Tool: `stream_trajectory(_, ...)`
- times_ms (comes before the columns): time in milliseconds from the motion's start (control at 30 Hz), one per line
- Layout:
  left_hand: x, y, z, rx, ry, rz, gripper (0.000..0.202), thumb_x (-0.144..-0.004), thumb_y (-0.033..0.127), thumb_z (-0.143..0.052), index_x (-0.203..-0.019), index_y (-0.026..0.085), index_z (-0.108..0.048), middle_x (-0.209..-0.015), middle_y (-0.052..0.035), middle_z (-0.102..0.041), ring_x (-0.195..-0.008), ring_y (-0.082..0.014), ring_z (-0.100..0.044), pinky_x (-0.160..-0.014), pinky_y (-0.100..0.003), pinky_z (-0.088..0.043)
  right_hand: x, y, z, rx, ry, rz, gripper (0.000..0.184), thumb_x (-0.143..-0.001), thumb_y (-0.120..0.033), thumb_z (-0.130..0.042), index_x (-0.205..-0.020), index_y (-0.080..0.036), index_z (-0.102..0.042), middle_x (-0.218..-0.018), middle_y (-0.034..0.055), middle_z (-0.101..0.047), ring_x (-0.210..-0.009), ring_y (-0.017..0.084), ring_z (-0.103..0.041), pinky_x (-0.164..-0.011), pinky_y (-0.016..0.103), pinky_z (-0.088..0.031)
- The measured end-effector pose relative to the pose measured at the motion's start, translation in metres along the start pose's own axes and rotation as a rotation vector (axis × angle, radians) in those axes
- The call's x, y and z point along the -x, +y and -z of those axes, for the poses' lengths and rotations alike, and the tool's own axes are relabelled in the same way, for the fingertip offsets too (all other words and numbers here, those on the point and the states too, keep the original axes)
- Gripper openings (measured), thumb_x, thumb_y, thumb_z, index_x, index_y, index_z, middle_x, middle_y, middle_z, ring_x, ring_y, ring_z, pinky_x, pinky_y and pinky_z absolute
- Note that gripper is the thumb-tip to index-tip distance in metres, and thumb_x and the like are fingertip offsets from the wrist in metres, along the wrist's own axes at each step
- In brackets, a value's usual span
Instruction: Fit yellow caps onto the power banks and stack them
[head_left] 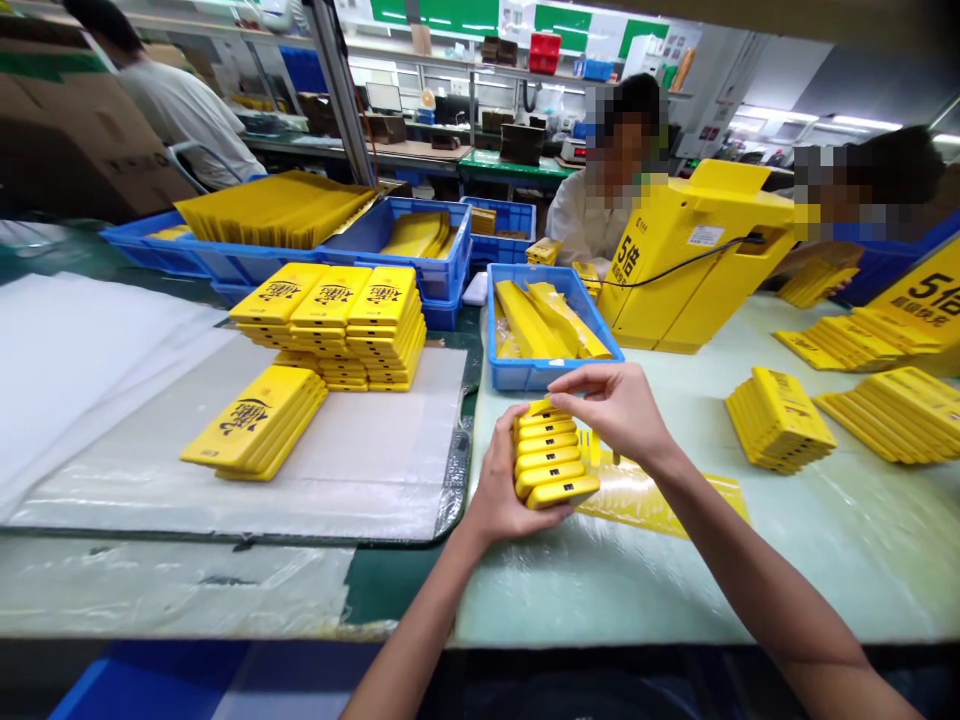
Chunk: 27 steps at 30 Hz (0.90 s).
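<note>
My left hand (501, 490) is wrapped around a stack of several yellow power banks (553, 470), their ends with small dark ports facing me. At the top of this stack my right hand (615, 405) pinches what looks like a small yellow sticker, mostly hidden by the fingertips. Under my right forearm, a clear yellow sticker sheet (637, 505) lies on the pale green mat. Left of my hands, a short pile of printed yellow power banks (259, 420) sits on a white foam sheet (390, 450), with a taller block of them (334, 300) behind it.
A blue tray (555, 375) of yellow strips stands just beyond my hands. Behind it is a large yellow box (667, 270) with a black cable. More yellow stacks (780, 420) lie at right. Blue bins (420, 265) hold yellow sheets at back left. Co-workers sit across the table.
</note>
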<state>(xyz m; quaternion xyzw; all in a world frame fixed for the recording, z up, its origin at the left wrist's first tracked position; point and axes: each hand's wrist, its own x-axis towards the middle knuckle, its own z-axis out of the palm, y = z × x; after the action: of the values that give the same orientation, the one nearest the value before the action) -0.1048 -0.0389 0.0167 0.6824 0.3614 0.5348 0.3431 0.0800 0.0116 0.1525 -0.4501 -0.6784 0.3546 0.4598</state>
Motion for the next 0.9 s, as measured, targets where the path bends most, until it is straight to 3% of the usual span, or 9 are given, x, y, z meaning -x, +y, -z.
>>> stream_trajectory(100,-0.001,-0.001,0.001,-0.003,0.013,-0.028,0.128,-0.065,0.047,-0.105,-0.168,0.031,-0.031,-0.164,-0.0157,-0.052,-0.149,-0.0424,-0.061,-0.130,-0.063,-0.051,0.015,-0.008,0.003,0.114,0.039,0.255,0.015,-0.086,-0.020,-0.079,-0.087,-0.020,-0.093,-0.062,0.0008,-0.074,-0.048,0.011,-0.050,-0.048,0.026,-0.039)
stream_trajectory(200,-0.001,0.000,0.001,-0.003,0.008,-0.041,0.125,-0.063,0.045,-0.106,-0.166,0.032,-0.035,-0.161,-0.0144,-0.055,-0.145,-0.0408,-0.064,-0.128,-0.063,-0.053,0.026,-0.019,0.009,0.161,0.081,0.364,0.017,-0.090,-0.013,-0.079,-0.089,-0.021,-0.093,-0.054,-0.0027,-0.067,-0.043,0.009,-0.038,-0.044,0.026,-0.030)
stream_trajectory(300,0.001,-0.001,0.001,-0.004,0.006,-0.055,0.124,-0.064,0.047,-0.106,-0.166,0.036,-0.035,-0.159,-0.0126,-0.057,-0.143,-0.0414,-0.065,-0.127,-0.066,-0.053,0.032,-0.035,0.024,0.207,0.214,0.452,0.017,-0.091,-0.013,-0.083,-0.091,-0.026,-0.093,-0.068,-0.0002,-0.079,-0.044,0.010,-0.041,-0.044,0.028,-0.035)
stream_trajectory(400,0.001,-0.003,0.000,-0.022,0.018,-0.058,0.128,-0.063,0.047,-0.106,-0.168,0.036,-0.034,-0.161,-0.0136,-0.054,-0.145,-0.0427,-0.064,-0.129,-0.067,-0.051,0.030,-0.047,0.042,0.245,0.385,0.504,0.021,-0.092,-0.016,-0.088,-0.106,-0.031,-0.094,-0.088,0.0023,-0.087,-0.048,0.012,-0.051,-0.046,0.029,-0.039)
stream_trajectory(500,0.000,-0.004,-0.001,-0.040,0.021,-0.032,0.130,-0.065,0.046,-0.106,-0.170,0.033,-0.031,-0.165,-0.0158,-0.051,-0.149,-0.0436,-0.061,-0.131,-0.068,-0.049,0.018,-0.041,0.043,0.271,0.214,0.412,0.025,-0.092,-0.022,-0.091,-0.117,-0.028,-0.093,-0.097,0.0033,-0.088,-0.047,0.011,-0.053,-0.043,0.029,-0.034)
stream_trajectory(600,0.000,-0.004,-0.001,-0.045,0.019,-0.038,0.129,-0.068,0.046,-0.104,-0.172,0.033,-0.029,-0.168,-0.0158,-0.049,-0.152,-0.0442,-0.059,-0.132,-0.068,-0.049,0.005,-0.018,0.023,0.375,-0.044,0.355,0.017,-0.091,-0.020,-0.091,-0.107,-0.024,-0.094,-0.119,0.0083,-0.089,-0.067,0.017,-0.072,-0.059,0.031,-0.054)
stream_trajectory(667,0.000,-0.004,-0.001,-0.053,0.019,-0.052,0.129,-0.069,0.046,-0.103,-0.174,0.033,-0.029,-0.170,-0.0158,-0.048,-0.155,-0.0450,-0.057,-0.132,-0.068,-0.049,0.002,-0.004,0.006,0.439,-0.108,0.347,0.013,-0.091,-0.016,-0.089,-0.101,-0.023,-0.094,-0.126,0.0105,-0.087,-0.091,0.025,-0.082,-0.081,0.036,-0.064)
stream_trajectory(733,0.001,-0.005,-0.001,-0.066,0.020,-0.055,0.131,-0.070,0.046,-0.103,-0.176,0.033,-0.027,-0.172,-0.0163,-0.046,-0.158,-0.0463,-0.055,-0.133,-0.069,-0.047,0.003,0.004,-0.006,0.468,-0.156,0.343,0.012,-0.093,-0.013,-0.086,-0.097,-0.023,-0.093,-0.125,0.0112,-0.087,-0.105,0.028,-0.084,-0.094,0.039,-0.064)
stream_trajectory(900,0.002,-0.004,-0.002,-0.049,0.006,-0.001,0.149,-0.070,0.044,-0.104,-0.182,0.038,-0.007,-0.181,-0.0177,-0.037,-0.163,-0.0471,-0.051,-0.135,-0.071,-0.045,-0.003,0.002,-0.008,0.546,-0.223,0.335,0.018,-0.099,-0.008,-0.074,-0.088,-0.019,-0.084,-0.119,0.0125,-0.085,-0.103,0.028,-0.082,-0.094,0.040,-0.063)
